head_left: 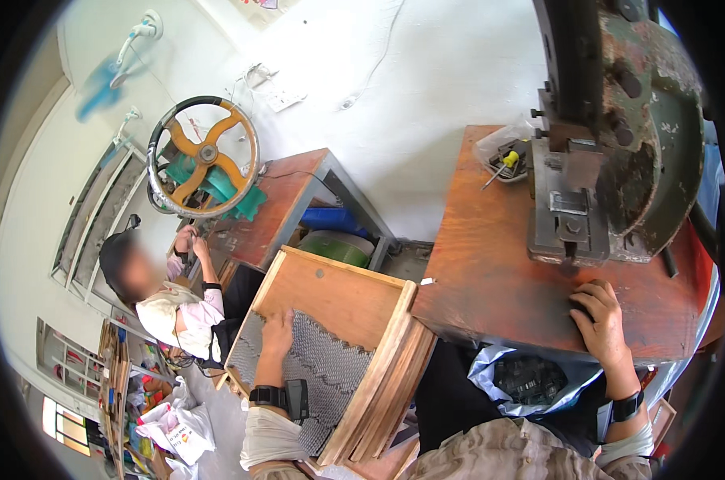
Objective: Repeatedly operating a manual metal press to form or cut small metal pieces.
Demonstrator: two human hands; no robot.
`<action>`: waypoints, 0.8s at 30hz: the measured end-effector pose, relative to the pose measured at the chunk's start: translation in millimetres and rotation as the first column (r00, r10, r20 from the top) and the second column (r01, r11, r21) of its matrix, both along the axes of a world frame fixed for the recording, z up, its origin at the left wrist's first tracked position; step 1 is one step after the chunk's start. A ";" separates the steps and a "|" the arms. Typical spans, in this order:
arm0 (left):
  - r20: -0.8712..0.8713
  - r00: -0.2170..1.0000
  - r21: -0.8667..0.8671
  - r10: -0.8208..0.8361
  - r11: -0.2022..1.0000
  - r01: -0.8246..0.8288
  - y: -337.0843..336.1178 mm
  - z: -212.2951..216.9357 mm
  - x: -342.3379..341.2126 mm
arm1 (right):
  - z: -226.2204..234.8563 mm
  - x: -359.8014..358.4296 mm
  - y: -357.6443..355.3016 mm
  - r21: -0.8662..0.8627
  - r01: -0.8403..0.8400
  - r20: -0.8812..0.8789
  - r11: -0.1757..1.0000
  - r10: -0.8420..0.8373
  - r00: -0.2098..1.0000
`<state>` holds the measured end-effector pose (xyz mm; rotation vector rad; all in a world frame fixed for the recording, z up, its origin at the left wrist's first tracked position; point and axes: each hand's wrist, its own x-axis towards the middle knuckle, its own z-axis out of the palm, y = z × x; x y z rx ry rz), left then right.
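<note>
My left hand point(277, 334) reaches into a shallow wooden tray point(342, 282) at the middle left. Its fingers are drawn together and touch a bed of small grey metal parts point(330, 364) packed in neat rows. Whether a part is pinched between the fingertips is too small to tell. My right hand point(602, 318) rests on the near edge of the wooden workbench point(482, 264), fingers apart and slightly bent, holding nothing. Beyond it stands a heavy, worn metal press point(630, 160), with a steel die block point(569, 210) on its bed.
More wooden trays point(398, 392) are stacked beneath the first. A bowl point(516, 170) with a yellow-handled screwdriver point(506, 162) sits beside the press. Below the bench edge hangs a bag of dark parts point(530, 382). At left, a co-worker point(182, 316) works by a handwheel machine point(206, 156).
</note>
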<state>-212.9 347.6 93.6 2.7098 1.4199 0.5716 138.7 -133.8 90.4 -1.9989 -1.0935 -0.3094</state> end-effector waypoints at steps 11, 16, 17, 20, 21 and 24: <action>0.074 0.984 -0.633 -0.163 0.754 0.173 15.1 37.1 5.5 | -2.3 0.0 2.8 -0.074 0.050 0.042 0.996 -0.047 0.998; 0.076 0.976 -0.657 -0.202 0.727 0.201 23.6 24.2 -0.3 | -1.1 -2.9 5.0 -0.094 0.078 0.045 0.993 -0.074 0.996; 0.076 0.977 -0.658 -0.199 0.726 0.199 23.5 23.4 0.4 | -1.4 -3.2 6.0 -0.095 0.075 0.046 0.993 -0.071 0.996; -0.192 0.934 -0.441 -0.301 0.876 0.192 16.4 28.3 10.1 | -2.0 -3.0 6.4 -0.102 0.087 0.042 0.991 -0.083 0.996; -0.146 0.958 -0.470 -0.249 0.869 0.154 10.8 35.2 11.5 | -2.6 -2.6 6.6 -0.100 0.080 0.042 0.992 -0.076 0.996; -0.132 0.967 -0.447 -0.219 0.884 0.139 7.4 31.1 14.6 | -4.1 -1.9 8.4 -0.095 0.076 0.056 0.993 -0.071 0.996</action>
